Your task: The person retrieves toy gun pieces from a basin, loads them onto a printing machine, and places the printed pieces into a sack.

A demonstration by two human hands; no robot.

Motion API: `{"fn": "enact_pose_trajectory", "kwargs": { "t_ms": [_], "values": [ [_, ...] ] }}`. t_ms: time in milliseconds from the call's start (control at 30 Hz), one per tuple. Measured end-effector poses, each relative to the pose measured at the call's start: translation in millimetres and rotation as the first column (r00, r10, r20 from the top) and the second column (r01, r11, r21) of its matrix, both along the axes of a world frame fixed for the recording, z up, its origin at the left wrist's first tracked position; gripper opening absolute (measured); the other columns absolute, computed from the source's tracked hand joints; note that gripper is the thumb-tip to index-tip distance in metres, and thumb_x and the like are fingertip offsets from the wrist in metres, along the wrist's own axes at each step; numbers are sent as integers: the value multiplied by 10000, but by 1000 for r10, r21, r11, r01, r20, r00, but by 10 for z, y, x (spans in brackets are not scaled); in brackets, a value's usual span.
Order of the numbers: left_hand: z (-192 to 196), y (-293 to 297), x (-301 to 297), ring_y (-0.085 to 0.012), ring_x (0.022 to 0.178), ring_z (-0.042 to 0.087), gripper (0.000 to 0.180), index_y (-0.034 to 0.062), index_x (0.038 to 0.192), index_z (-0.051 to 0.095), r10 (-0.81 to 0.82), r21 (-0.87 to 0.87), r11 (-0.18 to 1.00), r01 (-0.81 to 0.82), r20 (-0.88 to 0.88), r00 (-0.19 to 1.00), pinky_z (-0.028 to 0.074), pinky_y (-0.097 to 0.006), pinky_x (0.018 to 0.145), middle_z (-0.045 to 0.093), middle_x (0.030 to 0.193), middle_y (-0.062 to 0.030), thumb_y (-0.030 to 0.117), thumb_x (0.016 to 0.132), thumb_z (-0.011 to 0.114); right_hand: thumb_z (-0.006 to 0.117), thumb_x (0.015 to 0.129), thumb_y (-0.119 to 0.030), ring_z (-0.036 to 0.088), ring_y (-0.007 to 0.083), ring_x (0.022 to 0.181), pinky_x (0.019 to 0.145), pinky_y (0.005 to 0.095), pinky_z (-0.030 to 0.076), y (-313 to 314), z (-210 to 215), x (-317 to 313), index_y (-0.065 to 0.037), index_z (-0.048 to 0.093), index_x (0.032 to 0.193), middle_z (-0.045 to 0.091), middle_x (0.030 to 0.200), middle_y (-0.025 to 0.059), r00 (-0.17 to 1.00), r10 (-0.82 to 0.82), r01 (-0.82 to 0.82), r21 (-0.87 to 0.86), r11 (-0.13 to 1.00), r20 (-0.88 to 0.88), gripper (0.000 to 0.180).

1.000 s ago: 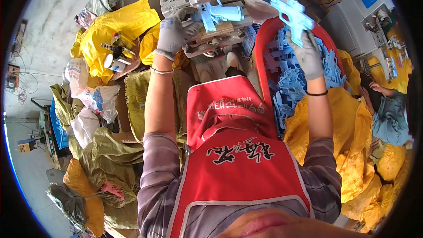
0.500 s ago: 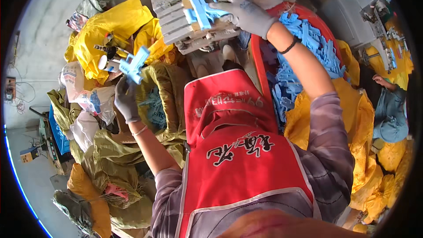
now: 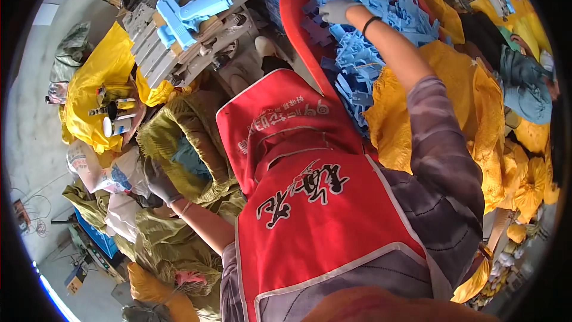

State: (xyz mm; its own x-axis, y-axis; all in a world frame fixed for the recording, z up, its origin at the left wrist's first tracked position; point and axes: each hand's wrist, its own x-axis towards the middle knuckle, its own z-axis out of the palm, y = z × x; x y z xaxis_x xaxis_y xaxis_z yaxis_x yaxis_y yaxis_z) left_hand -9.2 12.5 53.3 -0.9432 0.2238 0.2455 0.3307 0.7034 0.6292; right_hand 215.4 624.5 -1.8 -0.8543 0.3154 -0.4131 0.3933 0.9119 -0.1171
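Note:
My right hand (image 3: 338,11), in a grey glove, reaches into a red tub (image 3: 293,24) heaped with light-blue plastic toy-gun pieces (image 3: 360,53). Its fingertips touch the pile, and whether they grip a piece is hidden. Lower on the left, my gloved left hand (image 3: 159,182) has its fingers stretched out beside the mouth of an olive woven sack (image 3: 158,137). Nothing shows in that hand. More blue pieces (image 3: 192,156) lie inside the sack. A blue toy pistol (image 3: 189,14) rests on the slotted metal machine bed (image 3: 146,48), apart from both hands.
Yellow sacking (image 3: 98,98) and a white cup (image 3: 116,126) are at the left, above white plastic bags (image 3: 122,211). Orange-yellow sacks (image 3: 453,95) crowd the tub's near right side. Another person in a blue-grey garment (image 3: 524,89) is at the far right.
My right hand has left the toy pistol on the machine bed and moved right into the tub. My left hand has dropped toward the sack, and the toy pistol it held is out of it.

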Motion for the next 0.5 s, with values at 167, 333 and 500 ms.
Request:
{"fn": "enact_pose_trajectory", "kwargs": {
  "t_ms": [167, 333, 500],
  "values": [
    [107, 382, 205, -135, 938, 588, 280, -21, 1110, 608, -77, 56, 996, 71, 116, 990, 458, -266, 839, 652, 1050, -75, 170, 913, 556, 473, 845, -248, 506, 310, 1154, 927, 447, 442, -100, -739, -18, -151, 541, 1214, 496, 1290, 113, 983, -131, 116, 123, 986, 126, 387],
    [94, 447, 383, -134, 928, 587, 288, -16, 1123, 603, -111, 67, 993, 102, 168, 980, 459, -258, 838, 644, 1041, -75, 168, 902, 585, 404, 891, -178, 532, 320, 1127, 900, 403, 467, -149, -1237, -343, -130, 548, 1179, 516, 1273, 107, 983, -185, 180, 300, 937, -11, 326],
    [90, 576, 385, -117, 911, 590, 260, -17, 1113, 607, -87, 117, 992, 50, 340, 936, 464, -235, 805, 644, 998, -57, 138, 907, 574, 334, 929, -244, 485, 342, 1190, 903, 464, 459, 64, -2304, -523, -133, 494, 1259, 455, 1332, 186, 929, -370, 356, 249, 900, 8, 382]
  ]
}}
